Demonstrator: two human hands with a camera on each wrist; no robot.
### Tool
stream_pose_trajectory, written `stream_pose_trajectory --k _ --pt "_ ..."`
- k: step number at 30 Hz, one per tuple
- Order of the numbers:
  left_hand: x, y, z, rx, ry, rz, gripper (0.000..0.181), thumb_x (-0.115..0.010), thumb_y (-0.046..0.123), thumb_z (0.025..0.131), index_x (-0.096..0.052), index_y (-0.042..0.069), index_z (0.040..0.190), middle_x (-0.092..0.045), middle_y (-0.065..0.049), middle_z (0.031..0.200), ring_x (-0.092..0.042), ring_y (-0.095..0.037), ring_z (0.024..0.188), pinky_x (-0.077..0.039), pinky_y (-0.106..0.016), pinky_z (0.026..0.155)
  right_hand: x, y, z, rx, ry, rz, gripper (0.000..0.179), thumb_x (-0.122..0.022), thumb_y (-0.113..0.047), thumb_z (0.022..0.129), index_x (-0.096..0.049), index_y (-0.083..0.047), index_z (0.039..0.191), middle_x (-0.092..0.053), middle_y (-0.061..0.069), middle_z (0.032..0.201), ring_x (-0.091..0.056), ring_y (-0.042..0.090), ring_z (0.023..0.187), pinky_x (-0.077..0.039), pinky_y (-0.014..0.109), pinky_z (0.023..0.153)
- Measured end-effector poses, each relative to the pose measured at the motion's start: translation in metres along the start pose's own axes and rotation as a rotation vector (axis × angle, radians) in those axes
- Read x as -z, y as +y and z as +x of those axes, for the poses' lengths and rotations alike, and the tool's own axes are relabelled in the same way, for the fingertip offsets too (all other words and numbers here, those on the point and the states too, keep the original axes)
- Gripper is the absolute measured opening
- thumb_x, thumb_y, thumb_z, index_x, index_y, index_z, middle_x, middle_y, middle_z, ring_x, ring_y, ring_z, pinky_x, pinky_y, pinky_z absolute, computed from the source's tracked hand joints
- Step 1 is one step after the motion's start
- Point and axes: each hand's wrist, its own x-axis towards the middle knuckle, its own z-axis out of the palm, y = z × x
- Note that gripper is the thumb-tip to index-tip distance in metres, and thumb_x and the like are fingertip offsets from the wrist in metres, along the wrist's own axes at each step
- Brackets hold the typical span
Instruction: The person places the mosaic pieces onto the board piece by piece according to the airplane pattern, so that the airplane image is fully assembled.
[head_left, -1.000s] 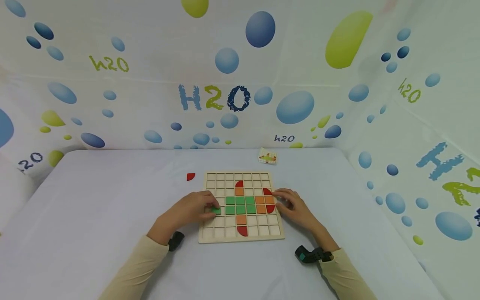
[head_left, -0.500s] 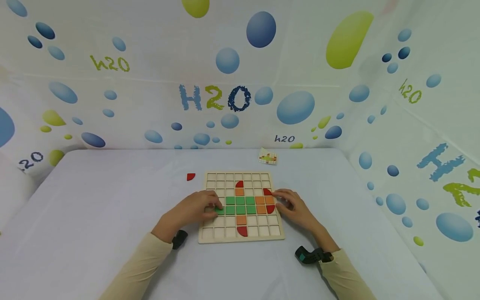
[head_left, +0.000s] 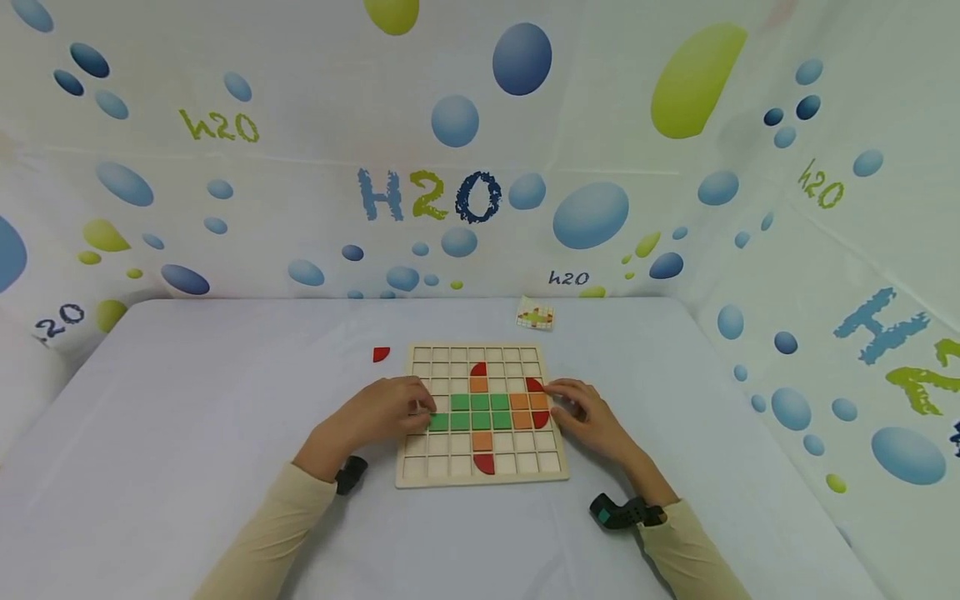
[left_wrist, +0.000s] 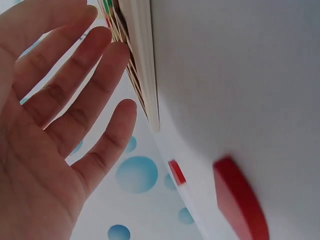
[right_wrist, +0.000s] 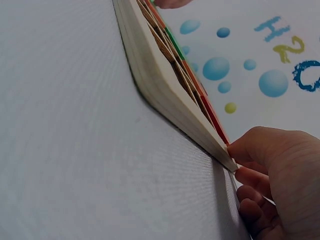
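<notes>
In the head view a wooden grid board (head_left: 442,468) lies flat, several green square tiles (head_left: 480,402) filling its middle cells. My left hand (head_left: 378,410) is over the board's left edge, fingertips beside the leftmost green tile (head_left: 438,422), which sits in a cell. Its other fingers look extended and apart in the left wrist view; the thumb tip is out of sight there. At the right edge, my right hand (head_left: 592,419) touches the board's rim with thumb and fingertips, next to red quarter-round tiles (head_left: 541,419). Orange square tiles (head_left: 482,441) occupy cells around the green ones.
A loose red quarter-round tile (head_left: 381,354) lies on the white tabletop (head_left: 225,417), left of the board's far corner. Behind the board is a small pattern card (head_left: 536,315). A patterned cloth backdrop (head_left: 315,208) rises at the table's far edge.
The green tile at the left has shifted right into the cell beside the green row. My left hand followed it, then drew back slightly leftward. My right hand stays in place.
</notes>
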Motion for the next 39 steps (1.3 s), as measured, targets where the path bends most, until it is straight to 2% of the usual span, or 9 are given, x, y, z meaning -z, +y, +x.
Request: stream_pose_trajectory --k 10,23,33,39 --pt "0.013 -0.018 -0.003 0.065 0.041 -0.008 0.009 -0.068 0.014 0.090 -0.072 0.012 0.098 -0.062 0.005 0.093 -0.060 -0.015 0.088 -0.051 -0.035 0.080 0.001 0.003 -0.003 0.011 0.004 0.013 0.033 -0.064 -0.008 0.093 -0.063 -0.002 0.126 -0.056 0.018 0.130 -0.048 0.025 0.096 -0.041 0.026 0.074" --pt "0.028 -0.036 -0.003 0.156 0.063 0.019 0.012 -0.067 0.012 0.091 -0.071 0.008 0.101 -0.065 0.000 0.093 -0.060 -0.022 0.089 -0.050 -0.040 0.081 0.003 0.006 -0.003 0.018 0.004 -0.003 0.033 -0.064 -0.009 0.094 -0.063 -0.003 0.126 -0.057 0.016 0.129 -0.048 0.023 0.095 -0.041 0.024 0.074" --pt "0.040 -0.047 0.003 0.152 0.060 0.011 0.014 -0.065 0.010 0.091 -0.071 0.005 0.102 -0.065 -0.004 0.097 -0.059 -0.024 0.092 -0.051 -0.042 0.084 0.002 0.005 -0.002 -0.005 -0.002 -0.008 0.035 -0.065 -0.010 0.093 -0.062 -0.006 0.128 -0.056 0.014 0.132 -0.049 0.022 0.098 -0.041 0.025 0.076" --pt "0.042 -0.055 0.004 0.190 0.060 0.018 0.015 -0.065 0.011 0.091 -0.070 0.005 0.104 -0.066 -0.006 0.099 -0.058 -0.025 0.092 -0.051 -0.043 0.084 0.001 0.004 -0.002 0.011 0.000 0.003 0.034 -0.064 -0.009 0.093 -0.062 -0.005 0.127 -0.056 0.015 0.131 -0.050 0.024 0.099 -0.042 0.026 0.077"
